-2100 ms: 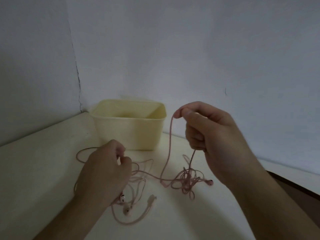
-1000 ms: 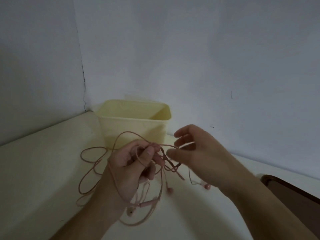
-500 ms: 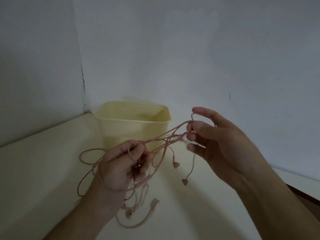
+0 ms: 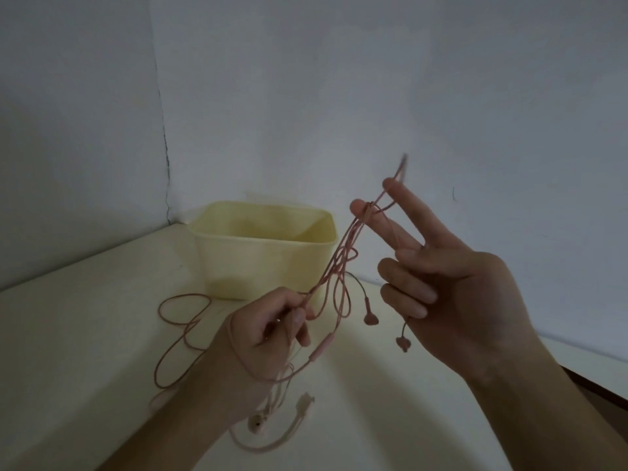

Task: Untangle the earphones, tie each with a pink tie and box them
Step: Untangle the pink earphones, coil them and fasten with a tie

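My left hand [image 4: 268,334] grips a bunch of tangled pink earphone cords [image 4: 339,266] above the table. From there the cords run taut, up and right, to my right hand [image 4: 448,283]. They are caught between two outstretched fingers of that hand, and its other fingers are curled. Two pink earbuds [image 4: 370,317] dangle between my hands. A pink loop [image 4: 183,311] lies on the table to the left. A paler earphone cable [image 4: 272,443] with its plug lies under my left wrist. The cream box [image 4: 258,239] stands open behind. No pink tie shows.
The cream table [image 4: 390,419] sits in a corner between two grey walls. A dark edge [image 4: 598,392] shows past the table's right side.
My right hand has risen and moved right, straightening two fingers and drawing the pink cords taut. The left hand holds its bunch in nearly the same place.
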The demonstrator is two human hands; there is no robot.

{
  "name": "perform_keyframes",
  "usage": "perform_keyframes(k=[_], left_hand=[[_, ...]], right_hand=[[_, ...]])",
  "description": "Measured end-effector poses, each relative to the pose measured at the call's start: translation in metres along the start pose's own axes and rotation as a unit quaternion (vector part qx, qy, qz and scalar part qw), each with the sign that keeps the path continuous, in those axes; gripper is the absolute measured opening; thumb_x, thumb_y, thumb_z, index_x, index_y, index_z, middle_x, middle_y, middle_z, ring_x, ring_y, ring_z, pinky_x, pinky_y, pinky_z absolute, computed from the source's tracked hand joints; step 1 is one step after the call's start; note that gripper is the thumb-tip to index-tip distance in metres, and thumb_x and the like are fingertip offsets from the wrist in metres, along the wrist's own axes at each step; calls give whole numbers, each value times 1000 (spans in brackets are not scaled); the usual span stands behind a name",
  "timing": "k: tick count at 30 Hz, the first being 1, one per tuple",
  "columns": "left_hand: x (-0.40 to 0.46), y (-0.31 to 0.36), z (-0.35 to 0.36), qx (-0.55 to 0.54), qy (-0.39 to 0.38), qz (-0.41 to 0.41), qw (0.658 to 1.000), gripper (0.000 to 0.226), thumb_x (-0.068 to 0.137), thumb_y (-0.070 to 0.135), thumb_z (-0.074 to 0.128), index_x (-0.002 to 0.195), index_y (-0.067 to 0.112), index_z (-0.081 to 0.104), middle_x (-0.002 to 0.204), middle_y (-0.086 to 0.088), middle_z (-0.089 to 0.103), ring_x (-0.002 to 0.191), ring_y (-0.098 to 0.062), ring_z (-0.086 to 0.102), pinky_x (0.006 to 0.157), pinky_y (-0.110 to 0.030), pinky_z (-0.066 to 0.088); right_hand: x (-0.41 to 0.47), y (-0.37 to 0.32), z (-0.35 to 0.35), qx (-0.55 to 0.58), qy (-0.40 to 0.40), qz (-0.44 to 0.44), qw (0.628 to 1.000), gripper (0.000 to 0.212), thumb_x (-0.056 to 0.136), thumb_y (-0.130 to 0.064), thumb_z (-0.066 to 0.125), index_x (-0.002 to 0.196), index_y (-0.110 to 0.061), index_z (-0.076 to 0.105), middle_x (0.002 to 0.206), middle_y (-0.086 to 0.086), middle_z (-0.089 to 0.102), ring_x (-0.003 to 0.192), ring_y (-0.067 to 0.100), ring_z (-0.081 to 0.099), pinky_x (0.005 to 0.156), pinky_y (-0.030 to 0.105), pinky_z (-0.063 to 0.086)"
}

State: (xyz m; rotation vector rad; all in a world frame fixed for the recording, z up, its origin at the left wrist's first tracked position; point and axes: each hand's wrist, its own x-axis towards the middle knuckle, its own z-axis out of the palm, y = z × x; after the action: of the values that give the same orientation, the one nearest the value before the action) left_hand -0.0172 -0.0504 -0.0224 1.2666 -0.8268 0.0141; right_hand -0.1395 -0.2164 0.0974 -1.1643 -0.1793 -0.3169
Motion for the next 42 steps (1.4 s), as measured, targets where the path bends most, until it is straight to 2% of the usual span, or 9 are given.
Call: perform_keyframes(k=[6,10,12,17,23,28,33,37,42], left_hand=[[10,-3,-19,-24,-72,-69,995,31,72,30,79,95,10,81,80,-17,77,77,-24,74,70,-23,55],[4,4,-35,136,-38,-109,984,43,56,35,71,97,34,83,98,12,80,90,3,73,79,-8,50],[3,3,-42,198,7,-115,973,43,61,26,65,91,54,77,95,24,78,94,1,72,83,-14,52],[9,21,-37,206,234,-86,946,45,79,-11,50,91,26,71,96,2,74,97,-20,69,79,-27,49],[-3,46,-11,168,71,14,983,30,86,42,75,115,32,73,110,5,75,104,-22,70,93,-39,52],[-4,45,-11,105,43,-21,993,6,91,28,75,92,28,81,90,-3,80,87,-21,75,87,-46,59],[-2,53,-11,11,64,-45,997,15,84,23,70,82,14,82,77,-10,77,71,-18,69,71,-27,56],[2,51,-16,-130,106,-91,982,9,84,11,72,81,6,78,83,-19,71,74,-30,66,66,-34,56],[7,51,-21,-210,115,-126,963,19,86,14,58,75,10,73,78,-14,64,70,-26,63,64,-31,57]], right_hand=[[0,-3,1,-18,4,8,1000,73,81,5,35,147,-15,59,141,13,69,53,16,21,50,29,24],[-1,-5,3,-51,16,-4,999,66,87,12,38,142,-14,64,137,10,72,48,13,27,47,27,25],[-1,-6,3,-60,22,-8,998,65,87,14,39,140,-14,65,136,10,72,49,14,24,48,29,23],[-2,-3,5,-96,27,-12,995,66,88,22,40,138,-13,66,135,8,73,51,15,22,46,26,25],[-2,17,17,-145,-3,39,989,61,90,25,43,135,-9,66,129,6,76,43,14,34,43,25,36],[-1,33,24,-200,14,53,978,36,92,13,67,120,-10,74,114,4,80,45,13,32,45,26,30],[4,29,12,-250,132,34,959,23,101,2,60,98,-8,80,87,10,81,47,16,27,42,23,23],[7,22,1,-214,178,34,960,32,102,-2,53,81,-5,78,54,5,43,46,15,22,44,25,18],[8,10,-4,-94,194,30,976,20,96,-6,50,80,-6,61,62,-2,14,54,16,8,48,29,8]])
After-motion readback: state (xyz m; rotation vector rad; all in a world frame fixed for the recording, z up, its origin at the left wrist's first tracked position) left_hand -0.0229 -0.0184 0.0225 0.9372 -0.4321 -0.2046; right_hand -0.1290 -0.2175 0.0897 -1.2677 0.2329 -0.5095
